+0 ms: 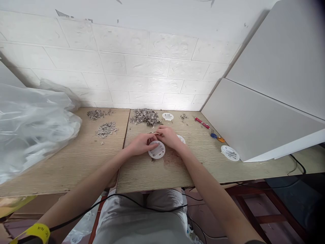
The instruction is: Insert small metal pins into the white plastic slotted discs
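A round white plastic disc (157, 150) with slots lies on the wooden table (142, 173) in front of me. My left hand (140, 144) rests against its left edge, fingers curled and pinched at its top. My right hand (168, 136) is closed just above the disc, pinching a small thin metal piece (155, 133) together with the left fingertips. A second white disc (181, 138) peeks out behind my right wrist.
Heaps of small metal parts (146, 117) lie at the back, with others (106, 129) on the left board. More white discs (230, 153) (167, 116) lie around. A red tool (202, 122) and a grey panel (256, 125) are at right, a plastic bag (33, 122) at left.
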`<state>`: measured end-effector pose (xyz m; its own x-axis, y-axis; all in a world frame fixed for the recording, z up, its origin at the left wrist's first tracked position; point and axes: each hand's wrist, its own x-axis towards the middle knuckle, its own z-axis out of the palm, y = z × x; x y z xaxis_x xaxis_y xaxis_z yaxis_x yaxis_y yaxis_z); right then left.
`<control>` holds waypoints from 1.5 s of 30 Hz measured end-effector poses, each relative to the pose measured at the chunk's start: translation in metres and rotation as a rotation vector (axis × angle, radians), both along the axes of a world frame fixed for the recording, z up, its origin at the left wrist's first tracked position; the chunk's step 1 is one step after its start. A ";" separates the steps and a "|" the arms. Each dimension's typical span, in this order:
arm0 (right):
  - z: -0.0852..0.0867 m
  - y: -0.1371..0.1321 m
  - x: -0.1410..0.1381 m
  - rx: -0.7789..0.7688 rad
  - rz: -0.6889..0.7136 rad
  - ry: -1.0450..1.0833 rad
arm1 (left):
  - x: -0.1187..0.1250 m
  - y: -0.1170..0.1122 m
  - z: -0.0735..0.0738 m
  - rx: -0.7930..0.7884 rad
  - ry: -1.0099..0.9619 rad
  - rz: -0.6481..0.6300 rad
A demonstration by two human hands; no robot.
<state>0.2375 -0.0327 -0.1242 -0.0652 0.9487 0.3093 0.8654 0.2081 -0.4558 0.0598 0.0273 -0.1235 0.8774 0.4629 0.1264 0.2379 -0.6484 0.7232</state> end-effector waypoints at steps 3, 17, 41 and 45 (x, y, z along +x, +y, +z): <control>-0.002 -0.001 0.000 0.023 -0.012 0.005 | -0.001 0.001 0.002 -0.032 -0.017 -0.009; -0.004 -0.001 -0.006 0.015 0.000 0.067 | -0.018 0.007 0.020 -0.910 -0.160 -0.193; 0.008 -0.007 -0.002 0.070 -0.127 0.333 | -0.007 0.011 0.018 -1.028 -0.493 0.267; 0.008 -0.008 -0.003 0.060 0.008 0.246 | -0.006 0.015 0.013 -0.999 -0.534 0.298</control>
<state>0.2341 -0.0402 -0.1165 0.0120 0.9281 0.3721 0.7281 0.2470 -0.6394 0.0538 0.0427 -0.1105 0.6628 0.7433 -0.0904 -0.2031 0.2947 0.9337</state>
